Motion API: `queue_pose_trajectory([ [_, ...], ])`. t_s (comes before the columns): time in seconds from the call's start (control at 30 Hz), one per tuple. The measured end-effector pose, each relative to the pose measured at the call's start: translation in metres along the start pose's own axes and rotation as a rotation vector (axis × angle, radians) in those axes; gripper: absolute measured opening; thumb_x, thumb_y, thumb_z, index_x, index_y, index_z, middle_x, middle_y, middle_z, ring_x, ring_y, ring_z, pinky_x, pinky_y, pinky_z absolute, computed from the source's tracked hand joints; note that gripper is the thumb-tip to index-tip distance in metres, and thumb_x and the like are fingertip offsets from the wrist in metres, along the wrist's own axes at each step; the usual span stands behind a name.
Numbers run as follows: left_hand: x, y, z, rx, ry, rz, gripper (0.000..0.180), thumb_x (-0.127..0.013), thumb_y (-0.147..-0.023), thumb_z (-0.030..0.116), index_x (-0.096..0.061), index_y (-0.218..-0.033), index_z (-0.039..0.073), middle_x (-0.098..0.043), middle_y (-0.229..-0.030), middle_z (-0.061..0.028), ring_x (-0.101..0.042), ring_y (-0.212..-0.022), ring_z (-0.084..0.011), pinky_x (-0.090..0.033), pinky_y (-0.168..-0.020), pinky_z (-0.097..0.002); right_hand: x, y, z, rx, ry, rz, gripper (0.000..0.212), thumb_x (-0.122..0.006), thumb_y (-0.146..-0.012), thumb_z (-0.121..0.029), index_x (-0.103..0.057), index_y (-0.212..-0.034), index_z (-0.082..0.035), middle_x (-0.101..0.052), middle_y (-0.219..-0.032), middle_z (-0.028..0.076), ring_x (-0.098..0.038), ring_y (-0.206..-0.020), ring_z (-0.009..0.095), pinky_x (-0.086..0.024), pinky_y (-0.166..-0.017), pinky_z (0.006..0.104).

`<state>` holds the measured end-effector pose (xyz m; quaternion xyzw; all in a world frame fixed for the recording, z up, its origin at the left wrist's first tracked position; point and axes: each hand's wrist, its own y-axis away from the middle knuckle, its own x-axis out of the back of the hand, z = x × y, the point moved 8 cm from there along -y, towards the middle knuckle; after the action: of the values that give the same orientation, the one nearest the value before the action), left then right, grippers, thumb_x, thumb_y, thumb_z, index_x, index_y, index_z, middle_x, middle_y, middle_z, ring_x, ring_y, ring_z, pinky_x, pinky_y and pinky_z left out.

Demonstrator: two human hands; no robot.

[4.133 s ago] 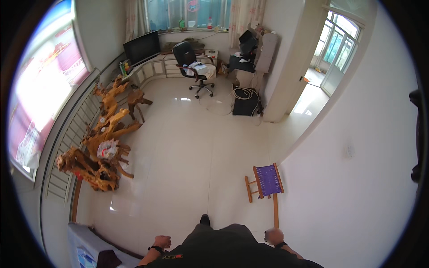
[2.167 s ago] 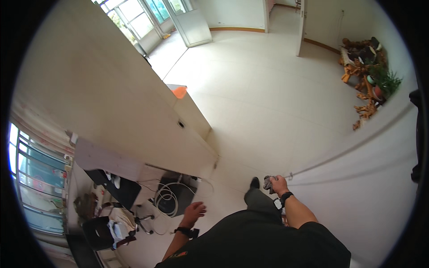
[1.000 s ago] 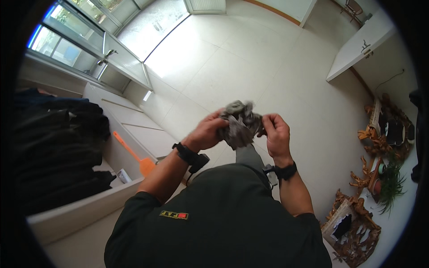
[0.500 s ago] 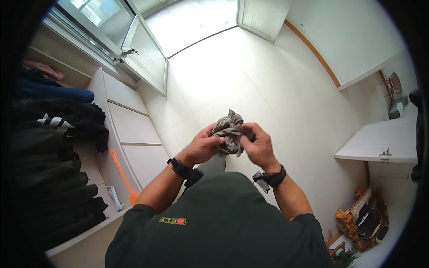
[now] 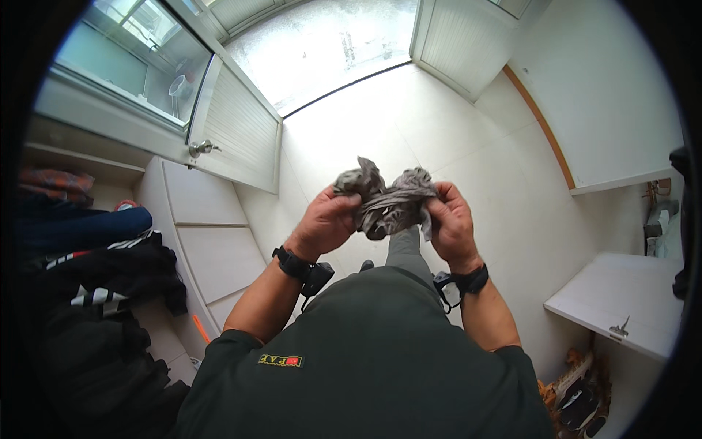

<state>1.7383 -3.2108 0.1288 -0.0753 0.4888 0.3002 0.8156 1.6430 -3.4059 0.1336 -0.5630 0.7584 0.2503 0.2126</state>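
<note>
A crumpled grey-brown cloth (image 5: 387,205) is stretched between my two hands in front of my body, above the floor. My left hand (image 5: 327,221) pinches its left end, thumb on top. At the other end, my right hand (image 5: 452,225) grips the fabric between thumb and fingers. The middle of the cloth is twisted and bunched, with a loose flap standing up near its left side. Each wrist wears a black strap with a small device on it.
An open door (image 5: 238,124) with a metal knob stands at the upper left, beside a white drawer cabinet (image 5: 212,234). Dark folded clothes (image 5: 102,351) fill the shelf at left. At right are a white cabinet door (image 5: 621,296) and a carved wooden piece (image 5: 581,395).
My hands have moved apart, pulling the bunched cloth wider between them. The view has shifted, and one leg now shows farther forward.
</note>
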Motion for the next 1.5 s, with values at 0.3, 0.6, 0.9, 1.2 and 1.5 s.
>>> queue_pose_trajectory([
  [0.3, 0.027, -0.194, 0.127, -0.108, -0.011, 0.158, 0.047, -0.055, -0.104, -0.004, -0.057, -0.151, 0.001, -0.069, -0.143, -0.0135, -0.069, -0.129, -0.0289, -0.055, -0.114, -0.0476, 0.002, -0.262, -0.068, -0.019, 0.173, -0.178, 0.028, -0.066, -0.107, -0.001, -0.057, -0.134, 0.000, -0.074, -0.123, 0.011, -0.071, -0.111, 0.016, -0.058, -0.100, 0.0311],
  [0.6, 0.100, -0.330, 0.235, 0.078, -0.377, 0.194, 0.039, -0.056, -0.105, 0.002, -0.061, -0.143, 0.002, -0.070, -0.130, -0.0033, -0.066, -0.116, -0.0125, -0.056, -0.103, -0.0333, -0.086, -0.484, -0.062, 0.123, 1.038, -0.783, 0.076, -0.073, -0.083, -0.001, -0.059, -0.157, -0.012, -0.064, -0.109, 0.018, -0.068, -0.097, 0.037, -0.057, -0.090, 0.0420],
  [0.9, 0.185, -0.446, 0.435, -0.094, -0.340, 0.124, 0.072, -0.077, -0.097, 0.004, -0.045, -0.161, 0.005, -0.064, -0.141, -0.0091, -0.066, -0.120, -0.0155, -0.056, -0.102, -0.0339, -0.121, -0.712, -0.008, -0.206, 0.615, -0.360, 0.032, -0.063, -0.104, 0.000, -0.063, -0.137, 0.000, -0.074, -0.121, 0.006, -0.070, -0.108, 0.012, -0.058, -0.096, 0.0292],
  [1.2, 0.324, -0.580, 0.595, -0.149, -0.335, 0.473, 0.019, -0.077, -0.098, 0.000, -0.068, -0.114, 0.002, -0.074, -0.098, -0.0048, -0.072, -0.088, -0.0156, -0.060, -0.076, -0.0332, -0.192, -0.926, 0.012, -0.395, 0.422, -0.516, 0.042, -0.064, -0.109, -0.003, -0.057, -0.150, -0.004, -0.075, -0.117, 0.004, -0.071, -0.099, 0.011, -0.057, -0.080, 0.0264],
  [1.5, 0.364, -0.740, 0.789, -0.061, -0.579, 0.373, 0.033, -0.069, -0.107, 0.007, -0.071, -0.138, -0.006, -0.079, -0.121, -0.0091, -0.073, -0.107, -0.0143, -0.060, -0.095, -0.0323, -0.251, -1.213, 0.010, -0.365, 0.533, -0.605, 0.050, -0.082, -0.094, -0.002, -0.064, -0.141, -0.005, -0.073, -0.123, 0.001, -0.068, -0.110, 0.011, -0.058, -0.097, 0.0310],
])
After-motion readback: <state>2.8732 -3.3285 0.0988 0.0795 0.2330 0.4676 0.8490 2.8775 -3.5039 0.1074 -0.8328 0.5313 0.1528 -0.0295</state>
